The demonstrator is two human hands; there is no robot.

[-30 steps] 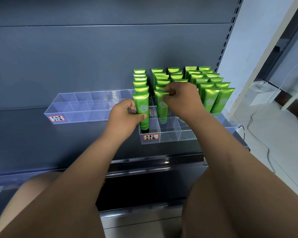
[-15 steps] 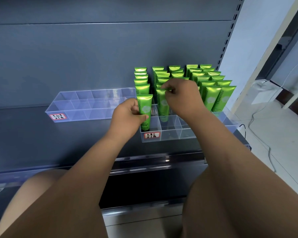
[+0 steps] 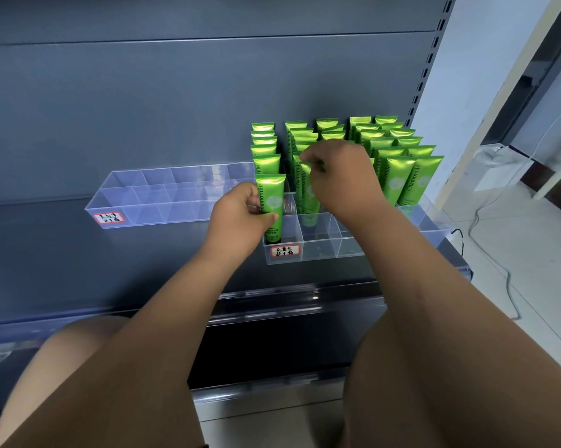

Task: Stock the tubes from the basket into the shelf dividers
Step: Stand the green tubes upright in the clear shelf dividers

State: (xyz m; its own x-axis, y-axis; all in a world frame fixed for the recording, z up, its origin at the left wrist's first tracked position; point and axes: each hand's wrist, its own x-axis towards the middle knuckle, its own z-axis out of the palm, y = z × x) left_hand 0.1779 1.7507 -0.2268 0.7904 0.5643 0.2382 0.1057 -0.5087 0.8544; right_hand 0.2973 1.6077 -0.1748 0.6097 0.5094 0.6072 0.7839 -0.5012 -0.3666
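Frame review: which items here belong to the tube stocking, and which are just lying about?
Job: left hand gripping the front-left tube; right hand pinching the second-column tube; stocked tubes; filled divider tray; empty divider tray.
Lying about: white box and cable on the floor.

Two clear trays [image 3: 162,215] are sitting on one shelf [image 3: 62,253], each bearing one label [image 3: 108,218]; green tubes [image 3: 399,179] are standing in five columns, six in the leftmost

Gripping an upright Chamomile tube [image 3: 271,202] in the divider tray [image 3: 350,250], front-left compartment, with the left hand [image 3: 240,216]. Pinching the neighbouring tube [image 3: 306,192] with the right hand [image 3: 340,179].
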